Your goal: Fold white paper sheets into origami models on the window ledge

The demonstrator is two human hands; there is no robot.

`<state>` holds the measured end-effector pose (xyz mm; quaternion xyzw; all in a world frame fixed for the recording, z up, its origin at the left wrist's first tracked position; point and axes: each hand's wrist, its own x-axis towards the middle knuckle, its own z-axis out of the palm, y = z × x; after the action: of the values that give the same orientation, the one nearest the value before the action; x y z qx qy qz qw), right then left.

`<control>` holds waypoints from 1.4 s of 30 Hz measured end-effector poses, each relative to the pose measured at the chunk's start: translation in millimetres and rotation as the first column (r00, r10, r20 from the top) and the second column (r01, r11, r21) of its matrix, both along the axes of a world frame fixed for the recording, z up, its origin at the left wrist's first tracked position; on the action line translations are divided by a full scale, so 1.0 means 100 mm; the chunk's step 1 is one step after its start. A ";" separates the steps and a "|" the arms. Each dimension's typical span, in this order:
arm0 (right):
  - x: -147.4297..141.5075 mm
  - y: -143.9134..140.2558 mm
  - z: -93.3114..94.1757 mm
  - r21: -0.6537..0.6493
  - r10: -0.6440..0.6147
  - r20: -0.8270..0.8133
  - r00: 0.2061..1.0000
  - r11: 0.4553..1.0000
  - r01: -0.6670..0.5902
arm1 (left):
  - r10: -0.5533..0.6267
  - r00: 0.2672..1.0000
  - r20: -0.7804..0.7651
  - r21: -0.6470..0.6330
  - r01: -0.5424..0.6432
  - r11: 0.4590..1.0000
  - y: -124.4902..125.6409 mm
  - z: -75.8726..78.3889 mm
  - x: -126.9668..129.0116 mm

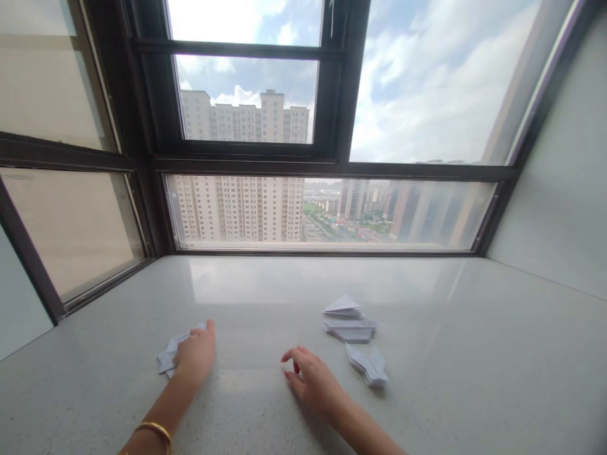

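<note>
My left hand (pixel 196 355) is over a small group of white folded paper pieces (pixel 167 359) on the left of the sill, its fingers curled on the paper and partly hidden. Some paper shows beyond the fingertips. My right hand (pixel 313 384) hovers at or just above the surface near the middle, fingers bent, with a gap between thumb and forefinger and nothing in it. To its right lies a folded paper piece with pointed flaps (pixel 368 366). Behind that are a boat-like folded paper (pixel 351 330) and a pointed, plane-like folded paper (pixel 344 307).
The pale speckled sill (pixel 256 297) reaches back to a dark window frame (pixel 322 169). Glass panes stand at the left and ahead, with tall buildings (pixel 241 208) outside. A pale wall (pixel 564 183) bounds the right side.
</note>
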<state>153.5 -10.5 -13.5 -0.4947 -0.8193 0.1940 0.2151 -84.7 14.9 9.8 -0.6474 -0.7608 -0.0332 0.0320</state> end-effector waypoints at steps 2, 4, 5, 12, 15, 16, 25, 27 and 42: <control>0.00 0.01 0.00 0.020 -0.005 -0.023 1.000 1.000 0.005 | 0.020 0.999 -0.025 -0.004 -0.020 1.000 -0.02 0.09 0.03; 0.00 0.01 0.00 0.037 -0.004 -0.054 0.999 0.999 0.006 | 0.011 0.999 -0.042 0.003 -0.011 1.000 -0.04 0.17 0.09; 0.00 0.01 0.00 0.042 -0.003 -0.069 0.998 0.999 0.006 | -0.006 0.999 -0.046 0.008 0.006 1.000 -0.06 0.19 0.14; -0.01 0.04 -0.04 0.033 -0.029 -0.174 0.984 0.999 0.035 | -0.443 0.896 0.041 0.109 0.436 0.893 -0.23 0.10 0.69; 0.00 0.09 -0.07 0.021 -0.089 -0.245 0.965 0.995 0.097 | -0.535 0.842 0.069 0.135 0.523 0.841 -0.26 0.08 0.77; 0.01 0.10 -0.08 0.018 -0.107 -0.260 0.960 0.993 0.116 | -0.544 0.835 0.076 0.141 0.531 0.835 -0.26 0.08 0.77; 0.01 0.13 -0.11 -0.019 -0.142 -0.322 0.936 0.989 0.143 | -0.583 0.766 0.269 0.157 0.563 0.812 -0.17 -0.03 0.71; 0.01 0.13 -0.12 -0.015 -0.144 -0.324 0.935 0.989 0.147 | -0.584 0.747 0.318 0.145 0.570 0.809 -0.15 -0.04 0.69; 0.01 0.11 -0.10 -0.007 -0.129 -0.286 0.949 0.991 0.132 | -0.620 0.557 0.553 0.529 0.340 0.778 -0.16 0.06 0.66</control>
<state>155.0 0.6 -23.4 -0.5132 -0.7462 0.2438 0.3468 -18.7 -0.6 16.0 -0.7518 -0.4825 -0.4232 -0.1511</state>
